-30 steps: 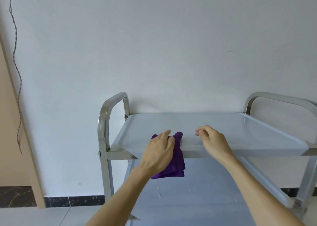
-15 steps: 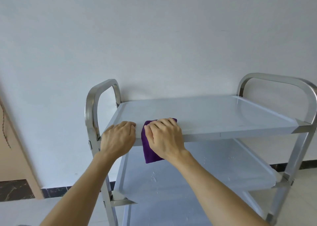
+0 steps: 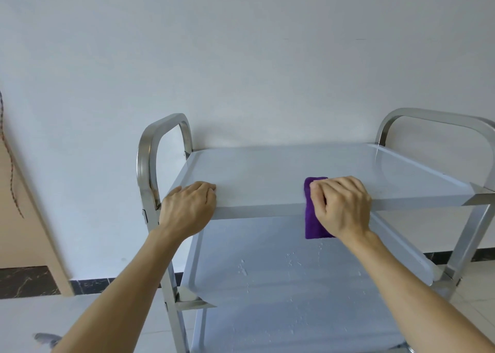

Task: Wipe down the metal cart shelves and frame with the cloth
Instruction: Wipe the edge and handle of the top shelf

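Observation:
A metal cart stands against the white wall with its top shelf (image 3: pixel 281 167) in front of me. My right hand (image 3: pixel 344 205) grips a folded purple cloth (image 3: pixel 312 225) that is draped over the shelf's front rim, right of centre. Part of the cloth hangs below the rim. My left hand (image 3: pixel 187 209) holds the front left corner of the same shelf, fingers curled on top. The middle shelf (image 3: pixel 281 283) below shows scattered droplets or specks.
Curved steel handles rise at the cart's left end (image 3: pixel 146 162) and right end (image 3: pixel 439 114). A lower shelf (image 3: pixel 294 334) is partly visible. A beige door frame (image 3: pixel 32 218) and a dark baseboard (image 3: pixel 24 280) stand at the left, above a light tiled floor.
The cloth passed from my left hand to my right and has slid rightward along the front rim. My left hand moved to the shelf's left corner.

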{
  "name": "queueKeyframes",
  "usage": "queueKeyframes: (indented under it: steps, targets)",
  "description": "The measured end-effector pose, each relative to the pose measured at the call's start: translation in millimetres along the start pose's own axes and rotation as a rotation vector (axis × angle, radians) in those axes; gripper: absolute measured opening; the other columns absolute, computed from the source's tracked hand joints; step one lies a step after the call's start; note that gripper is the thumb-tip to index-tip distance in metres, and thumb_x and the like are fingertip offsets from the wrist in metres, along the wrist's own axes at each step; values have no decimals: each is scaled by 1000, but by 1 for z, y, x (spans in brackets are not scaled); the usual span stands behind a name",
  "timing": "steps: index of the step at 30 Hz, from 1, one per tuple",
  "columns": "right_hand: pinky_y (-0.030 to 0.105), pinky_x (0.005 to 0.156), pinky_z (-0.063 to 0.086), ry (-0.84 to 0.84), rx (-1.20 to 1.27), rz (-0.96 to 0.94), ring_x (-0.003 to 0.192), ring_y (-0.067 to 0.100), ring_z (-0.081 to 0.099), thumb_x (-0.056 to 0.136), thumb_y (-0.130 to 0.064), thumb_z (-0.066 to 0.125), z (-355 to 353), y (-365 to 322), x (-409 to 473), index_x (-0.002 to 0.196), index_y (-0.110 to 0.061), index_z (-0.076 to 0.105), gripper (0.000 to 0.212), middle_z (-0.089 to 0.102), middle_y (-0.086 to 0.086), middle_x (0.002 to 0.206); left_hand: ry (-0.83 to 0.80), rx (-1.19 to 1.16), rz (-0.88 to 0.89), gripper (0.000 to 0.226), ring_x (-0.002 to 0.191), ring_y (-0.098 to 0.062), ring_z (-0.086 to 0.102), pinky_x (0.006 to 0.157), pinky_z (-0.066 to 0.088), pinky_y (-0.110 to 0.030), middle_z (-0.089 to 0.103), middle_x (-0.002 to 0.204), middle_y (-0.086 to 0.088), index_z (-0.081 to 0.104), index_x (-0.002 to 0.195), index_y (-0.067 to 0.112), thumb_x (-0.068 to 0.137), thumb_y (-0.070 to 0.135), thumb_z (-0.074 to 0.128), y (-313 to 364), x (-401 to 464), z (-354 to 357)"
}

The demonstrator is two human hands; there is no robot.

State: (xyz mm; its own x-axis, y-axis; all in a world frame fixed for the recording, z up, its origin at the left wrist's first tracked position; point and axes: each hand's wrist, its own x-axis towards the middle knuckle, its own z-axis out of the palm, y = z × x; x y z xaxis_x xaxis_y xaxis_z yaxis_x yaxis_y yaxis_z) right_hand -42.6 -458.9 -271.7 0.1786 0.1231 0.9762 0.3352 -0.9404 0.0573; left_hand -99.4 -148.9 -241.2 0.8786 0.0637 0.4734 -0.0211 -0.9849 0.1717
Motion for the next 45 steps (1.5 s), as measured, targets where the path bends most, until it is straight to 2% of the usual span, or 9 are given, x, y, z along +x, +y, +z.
queueKeyframes:
  steps: [7, 12, 19, 24, 27, 32, 36, 41, 45]
  targets:
    - [39, 71, 48, -24, 94, -66, 67, 25, 66, 98, -30, 50, 9, -97, 10, 60, -16, 65, 43, 73, -2, 69, -12, 27, 6, 42, 122, -13, 54, 99, 41, -34, 50, 144, 22, 59, 131, 32, 105, 29, 26, -19, -8, -10]
    - [38, 68, 48, -32, 111, -129, 67, 23, 65, 98, -32, 50, 3, -113, 11, 62, -17, 65, 42, 71, -4, 68, -30, 28, 0, 44, 118, -14, 55, 86, 37, -28, 49, 145, 23, 56, 133, 34, 105, 30, 23, -29, -10, -13]
    - [36, 73, 52, -25, 61, -122, 75, 21, 71, 96, -22, 54, -27, -14, -4, 64, -16, 68, 35, 76, -5, 80, -37, 26, -15, 42, 117, -22, 56, 86, 44, -34, 51, 144, 20, 57, 132, 35, 103, 32, 26, -29, -8, -13]
    - [40, 70, 49, -71, -91, 45, 66, 31, 66, 99, -22, 45, -48, 72, -14, 62, -10, 68, 45, 73, 3, 67, -76, 28, -36, 41, 114, -26, 57, 91, 42, -38, 56, 140, 13, 60, 126, 31, 101, 30, 27, -18, -2, -13]
    - [39, 70, 48, -28, -127, 68, 61, 32, 63, 94, -16, 51, -43, 64, -13, 58, -10, 64, 39, 70, 4, 63, -117, 18, -14, 37, 113, -27, 58, 91, 41, -39, 59, 135, 6, 62, 120, 27, 99, 27, 31, 4, 12, -13]
    - [38, 69, 46, -30, -19, 35, 57, 27, 54, 93, -18, 50, -21, -6, -4, 56, -16, 54, 38, 65, -1, 59, -147, -144, 152, 36, 122, -25, 54, 96, 40, -40, 53, 141, 8, 57, 129, 31, 101, 33, 35, 85, 33, 2]
    - [38, 68, 47, -89, 23, -24, 60, 24, 58, 95, -18, 49, -23, 5, -4, 62, -15, 61, 36, 68, -4, 64, -189, -178, 236, 40, 122, -25, 54, 100, 38, -39, 53, 143, 6, 53, 133, 27, 102, 34, 28, 139, 30, 23]
    - [38, 77, 52, -144, -7, 29, 76, 21, 70, 96, -19, 49, -42, 80, -11, 77, -14, 77, 34, 78, -6, 86, -105, -77, 302, 37, 109, -20, 59, 80, 38, -32, 61, 125, 14, 58, 113, 32, 102, 37, 22, 140, 27, 38]
    - [41, 88, 50, -262, -83, 208, 85, 28, 70, 95, -24, 40, -65, 147, -11, 88, -13, 80, 42, 79, -1, 92, -72, -36, 298, 36, 100, -19, 60, 75, 36, -30, 64, 118, 12, 58, 108, 28, 103, 34, 23, 149, 29, 42]
